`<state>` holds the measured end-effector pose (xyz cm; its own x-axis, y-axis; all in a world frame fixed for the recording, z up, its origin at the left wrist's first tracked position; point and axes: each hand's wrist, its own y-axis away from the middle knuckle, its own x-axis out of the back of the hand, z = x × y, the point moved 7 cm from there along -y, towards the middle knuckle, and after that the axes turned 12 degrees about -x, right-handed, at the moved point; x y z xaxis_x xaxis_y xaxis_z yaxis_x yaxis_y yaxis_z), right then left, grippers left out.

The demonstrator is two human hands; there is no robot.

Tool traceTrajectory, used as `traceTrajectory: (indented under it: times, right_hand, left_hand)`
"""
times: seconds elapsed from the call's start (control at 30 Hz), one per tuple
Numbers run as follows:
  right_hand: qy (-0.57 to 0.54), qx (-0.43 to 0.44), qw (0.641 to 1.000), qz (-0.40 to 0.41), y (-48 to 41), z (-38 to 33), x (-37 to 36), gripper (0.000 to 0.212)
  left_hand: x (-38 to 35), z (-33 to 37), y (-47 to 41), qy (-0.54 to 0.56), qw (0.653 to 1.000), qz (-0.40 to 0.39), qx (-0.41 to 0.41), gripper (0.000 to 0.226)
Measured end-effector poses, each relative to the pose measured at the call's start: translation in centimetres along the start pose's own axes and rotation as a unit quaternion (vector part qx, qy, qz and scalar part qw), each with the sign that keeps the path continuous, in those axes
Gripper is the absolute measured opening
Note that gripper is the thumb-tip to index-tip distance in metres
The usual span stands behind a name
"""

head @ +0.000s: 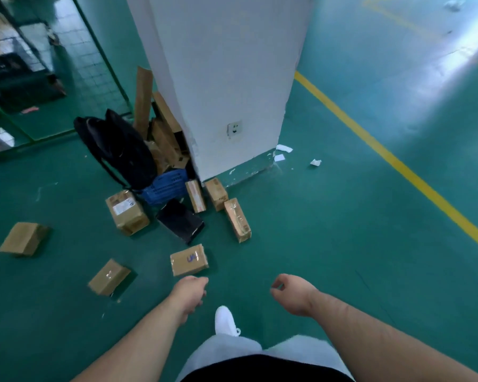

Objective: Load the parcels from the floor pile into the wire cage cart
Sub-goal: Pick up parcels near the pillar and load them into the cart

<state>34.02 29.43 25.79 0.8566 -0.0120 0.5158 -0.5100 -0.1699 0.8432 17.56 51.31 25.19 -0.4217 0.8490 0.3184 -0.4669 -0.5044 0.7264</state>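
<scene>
Left hand and right hand both empty, fingers loosely curled, above floor. Nearest parcel just past the left hand, short of pillar. Other parcels scattered at pillar base. Black bag and blue crate at its left side.

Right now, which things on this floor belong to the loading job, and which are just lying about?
Job: nearest box, near-left box, far-left box, labelled box, long box, left pillar box, right pillar box, black parcel, wire cage.

Lying about: backpack, blue crate, cardboard scraps, paper scraps.
</scene>
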Motion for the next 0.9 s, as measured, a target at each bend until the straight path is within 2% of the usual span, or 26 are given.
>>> traceTrajectory:
  times: [0.17, 0.3, 0.4, 0.67, 0.83, 0.9]
  right_hand:
    - [-0.042, -0.022, 0.999, 0.026, -2.9, -3.2, 7.0, 0.037]
    - [-0.039, -0.017, 0.999, 0.011, -5.7, -5.2, 10.4, 0.033]
    - [-0.027, -0.015, 0.999, -0.010, -9.3, -6.2, 13.0, 0.032]
    - [0.029, -0.015, 0.998, -0.060, -22.7, -10.3, 21.0, 0.033]
    - [0.118, -0.021, 0.990, -0.073, -32.5, -13.1, 23.3, 0.035]
    - [0.145, -0.030, 0.985, -0.083, -36.6, -14.3, 23.0, 0.034]
  left_hand:
    - [0.5, 11.8, -8.1, -0.006, 0.998, -0.025, -0.057, 0.019]
    - [-1.9, 16.6, -11.4, 0.020, 0.997, -0.062, -0.044, 0.021]
    - [-3.5, 17.8, -14.1, 0.016, 0.997, -0.071, -0.022, 0.021]
    - [-3.8, 19.5, -22.3, 0.039, 0.997, -0.004, 0.066, 0.018]
    - [-4.9, 18.3, -30.6, 0.047, 0.996, 0.017, 0.077, 0.017]
    - [-6.1, 16.3, -34.0, 0.062, 0.993, 0.000, 0.104, 0.018]
